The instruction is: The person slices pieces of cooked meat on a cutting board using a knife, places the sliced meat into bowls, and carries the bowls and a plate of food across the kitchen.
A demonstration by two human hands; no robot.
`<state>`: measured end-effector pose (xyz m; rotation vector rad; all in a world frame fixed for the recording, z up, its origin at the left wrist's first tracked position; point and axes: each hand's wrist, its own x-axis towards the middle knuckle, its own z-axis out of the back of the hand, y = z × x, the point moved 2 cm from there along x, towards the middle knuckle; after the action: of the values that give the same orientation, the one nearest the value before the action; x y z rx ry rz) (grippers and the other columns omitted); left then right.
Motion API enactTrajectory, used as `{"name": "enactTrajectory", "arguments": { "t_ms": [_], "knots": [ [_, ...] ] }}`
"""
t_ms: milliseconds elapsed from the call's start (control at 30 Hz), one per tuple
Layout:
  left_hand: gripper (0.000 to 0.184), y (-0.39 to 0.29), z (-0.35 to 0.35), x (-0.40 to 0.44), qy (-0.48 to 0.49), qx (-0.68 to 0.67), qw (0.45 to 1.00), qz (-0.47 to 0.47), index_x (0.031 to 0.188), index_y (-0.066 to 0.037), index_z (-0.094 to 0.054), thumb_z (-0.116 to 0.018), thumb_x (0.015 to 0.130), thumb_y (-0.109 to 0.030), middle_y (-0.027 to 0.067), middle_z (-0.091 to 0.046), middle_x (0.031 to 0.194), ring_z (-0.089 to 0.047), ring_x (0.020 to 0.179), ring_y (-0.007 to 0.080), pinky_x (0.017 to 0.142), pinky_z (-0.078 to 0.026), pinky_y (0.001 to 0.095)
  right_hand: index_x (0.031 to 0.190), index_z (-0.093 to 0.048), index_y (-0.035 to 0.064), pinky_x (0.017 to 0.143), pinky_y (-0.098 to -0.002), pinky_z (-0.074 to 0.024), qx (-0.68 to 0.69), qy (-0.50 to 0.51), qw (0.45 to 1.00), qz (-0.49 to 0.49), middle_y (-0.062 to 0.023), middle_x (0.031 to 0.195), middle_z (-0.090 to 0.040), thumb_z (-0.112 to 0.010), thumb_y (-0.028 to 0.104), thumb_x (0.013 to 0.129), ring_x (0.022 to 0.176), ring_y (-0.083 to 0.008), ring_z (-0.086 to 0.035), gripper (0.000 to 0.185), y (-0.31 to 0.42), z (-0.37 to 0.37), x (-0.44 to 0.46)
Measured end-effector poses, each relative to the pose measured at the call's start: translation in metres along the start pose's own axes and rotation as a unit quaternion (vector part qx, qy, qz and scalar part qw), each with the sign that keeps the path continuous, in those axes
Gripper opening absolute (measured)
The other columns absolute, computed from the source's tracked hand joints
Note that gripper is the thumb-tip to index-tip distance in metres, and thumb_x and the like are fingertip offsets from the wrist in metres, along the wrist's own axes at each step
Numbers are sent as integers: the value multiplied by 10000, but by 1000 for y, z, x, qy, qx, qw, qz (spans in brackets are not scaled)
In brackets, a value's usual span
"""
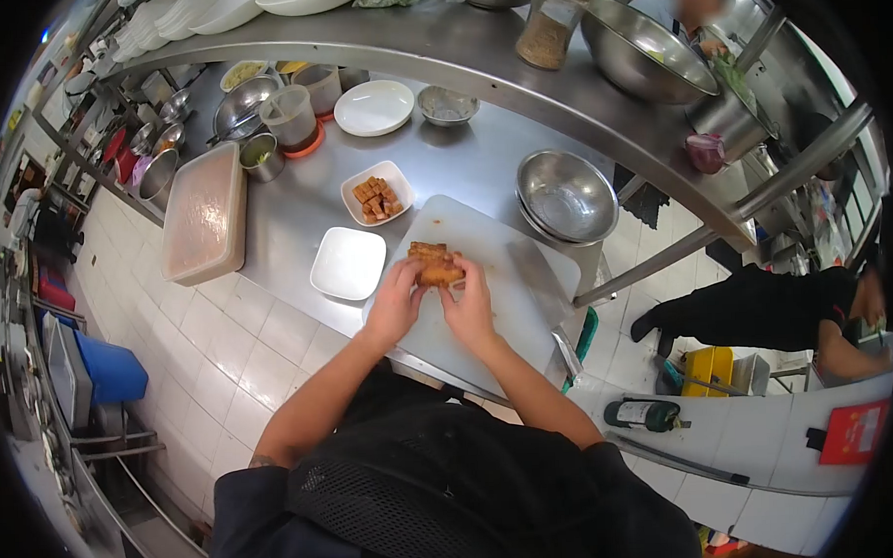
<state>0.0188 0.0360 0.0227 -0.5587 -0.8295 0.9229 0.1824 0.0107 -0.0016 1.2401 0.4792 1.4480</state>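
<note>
Both hands grip a small group of brown, fried-looking food pieces over the white cutting board. My left hand has its fingers closed on their left side, and my right hand presses them from the right. Their exact kind cannot be made out. On the board's right side lies a broad-bladed cleaver, its handle toward me. Just beyond my left hand stand a bare white square dish and a similar white bowl holding brown cubes.
A lidded plastic tub sits at the table's left edge. Steel colanders stand right of the board. Behind are a white oval plate and a patterned bowl. A steel shelf crosses overhead. Other people work at the right.
</note>
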Motion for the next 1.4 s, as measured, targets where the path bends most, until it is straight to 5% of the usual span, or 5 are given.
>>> {"name": "enactTrajectory", "arguments": {
  "t_ms": [133,400,833,1000,1400],
  "knots": [
    [469,27,11,41,18,-27,999,-3,1285,-17,-554,-694,847,77,220,-584,1308,-598,1175,441,978,-537,454,1318,-487,0,812,-367,-556,-25,-35,999,19,-205,1286,-571,-748,-83,796,1065,-324,-631,590,-14,-28,35],
    [550,72,8,32,34,-83,996,-18,1353,-35,-548,-698,831,54,203,-548,1385,-560,1239,431,1033,-506,469,1380,-443,22,1085,-461,-446,-140,-12,988,-56,-242,1328,-541,-742,-61,785,1249,-424,-555,671,-15,-49,19],
    [659,80,24,51,102,-117,987,-39,1434,-39,-458,-586,804,106,244,-430,1461,-502,1258,485,1059,-465,503,1432,-376,20,1020,-397,-531,-102,-121,984,-85,-193,1304,-580,-698,-133,818,1159,-294,-654,710,-6,-78,22],
    [650,84,121,68,161,-176,967,94,1423,2,-459,-588,796,113,273,-549,1369,-564,1239,477,1031,-487,509,1398,-440,4,923,-381,-568,-54,27,981,-186,-200,1283,-591,-737,-97,789,1111,-297,-675,686,84,-110,58],
    [579,176,135,73,367,59,912,173,1329,93,-564,-638,760,13,304,-683,1195,-653,1163,435,1005,-519,459,1390,-493,-34,1000,-433,-535,-124,283,910,-277,-266,1218,-683,-833,97,753,1164,-393,-673,734,31,-185,79]
  ]
}}
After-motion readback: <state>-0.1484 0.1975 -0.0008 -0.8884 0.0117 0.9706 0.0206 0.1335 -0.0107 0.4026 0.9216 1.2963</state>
